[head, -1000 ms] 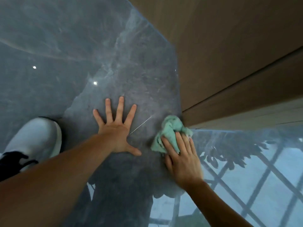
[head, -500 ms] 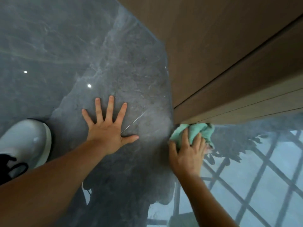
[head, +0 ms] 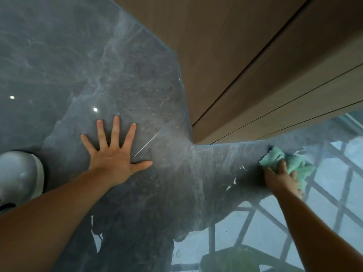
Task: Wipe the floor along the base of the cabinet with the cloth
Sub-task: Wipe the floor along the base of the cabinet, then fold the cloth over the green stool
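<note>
Your green cloth [head: 288,163] lies bunched on the glossy grey floor [head: 137,85], just beside the wooden cabinet [head: 245,65] base, your right hand [head: 279,178] clenched around it. Your left hand [head: 115,152] lies flat, fingers spread, bracing. You seem mid-wipe; next, drag the cloth onward, hugging the base. No writing is readable.

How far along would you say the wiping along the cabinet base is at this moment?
Mid-job, I think. Done: nothing shows for certain; the glossy floor hides wiped patches. In hand: the right hand presses the green cloth to the floor just below the cabinet base; the left hand braces flat. Left: the base stretch running off right.
</note>
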